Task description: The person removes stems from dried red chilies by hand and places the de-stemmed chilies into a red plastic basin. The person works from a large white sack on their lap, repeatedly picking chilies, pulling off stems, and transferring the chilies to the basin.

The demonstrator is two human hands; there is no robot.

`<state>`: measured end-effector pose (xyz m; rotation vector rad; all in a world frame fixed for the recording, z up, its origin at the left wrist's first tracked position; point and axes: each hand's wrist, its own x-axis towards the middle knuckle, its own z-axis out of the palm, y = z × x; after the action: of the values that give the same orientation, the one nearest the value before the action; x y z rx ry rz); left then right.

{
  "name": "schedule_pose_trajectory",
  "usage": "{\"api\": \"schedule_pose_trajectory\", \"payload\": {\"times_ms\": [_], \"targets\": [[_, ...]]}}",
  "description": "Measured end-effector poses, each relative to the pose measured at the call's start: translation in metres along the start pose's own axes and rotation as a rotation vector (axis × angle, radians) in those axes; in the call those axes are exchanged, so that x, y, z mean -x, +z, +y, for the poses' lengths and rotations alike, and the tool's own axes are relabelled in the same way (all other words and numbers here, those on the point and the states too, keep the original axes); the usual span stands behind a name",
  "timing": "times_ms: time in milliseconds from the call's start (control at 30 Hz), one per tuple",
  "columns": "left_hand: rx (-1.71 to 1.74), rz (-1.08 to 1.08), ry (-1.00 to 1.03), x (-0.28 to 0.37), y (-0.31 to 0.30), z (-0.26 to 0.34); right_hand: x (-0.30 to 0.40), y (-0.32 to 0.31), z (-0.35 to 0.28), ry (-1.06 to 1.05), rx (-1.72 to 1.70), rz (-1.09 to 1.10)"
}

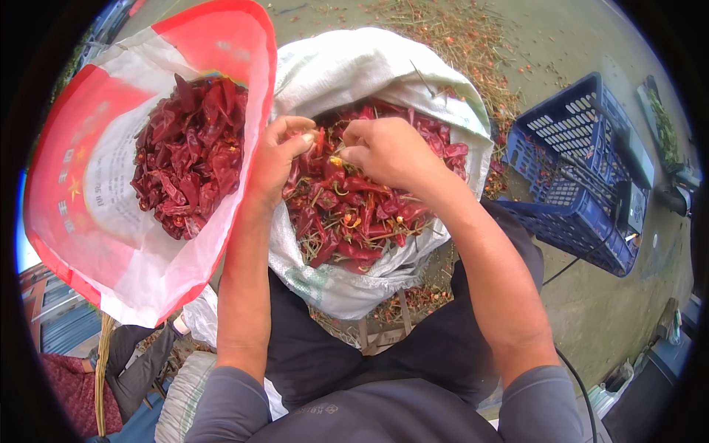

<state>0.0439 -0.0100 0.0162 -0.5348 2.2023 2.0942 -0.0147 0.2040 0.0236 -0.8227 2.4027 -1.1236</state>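
Note:
A white woven sack (354,61) with its rim rolled down stands before me, full of dried red chili peppers (360,249) with stems. Over it, my left hand (282,155) holds a red chili pepper (319,143) between thumb and fingers. My right hand (382,149) is just to the right, its thumb and fingers pinched together; a small stem seems to be at the fingertips, but this is partly hidden. At the left, a red and white printed sack (122,277) stands with its mouth wide, holding dark red chili peppers (191,160).
Right of the sack lies a blue plastic crate (581,216) with dark devices and a cable by it. Loose stems and debris (471,33) cover part of the ground. At lower left are a seated person (94,382) and another woven sack (183,393).

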Motion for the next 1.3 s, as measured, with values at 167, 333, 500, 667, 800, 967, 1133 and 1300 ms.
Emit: {"api": "schedule_pose_trajectory", "payload": {"times_ms": [167,333,500,667,800,967,1133,1300], "targets": [[-0.624,-0.006,0.204,0.002,0.003,-0.004,0.009,0.018,-0.003,0.040,0.433,-0.316],[-1.341,-0.349,0.271,0.008,0.017,-0.024,0.008,0.018,0.004,0.091,0.532,-0.439],[-1.165,-0.268,0.295,0.003,0.006,-0.024,0.008,0.021,-0.004,0.093,0.605,-0.464],[-0.756,-0.042,0.112,0.010,0.007,-0.006,0.007,0.015,0.000,0.144,0.555,-0.278],[-0.198,-0.052,0.014,0.005,0.005,0.001,0.009,0.010,-0.005,0.078,0.268,-0.122],[0.126,-0.043,-0.036,0.002,0.007,-0.003,0.009,0.018,0.003,0.007,0.302,-0.047],[-0.369,-0.052,0.242,-0.005,-0.007,-0.038,0.010,0.042,0.016,-0.001,0.629,-0.204],[-0.440,-0.068,0.220,0.012,0.002,-0.039,0.010,0.018,-0.008,0.099,0.574,-0.164]]}}
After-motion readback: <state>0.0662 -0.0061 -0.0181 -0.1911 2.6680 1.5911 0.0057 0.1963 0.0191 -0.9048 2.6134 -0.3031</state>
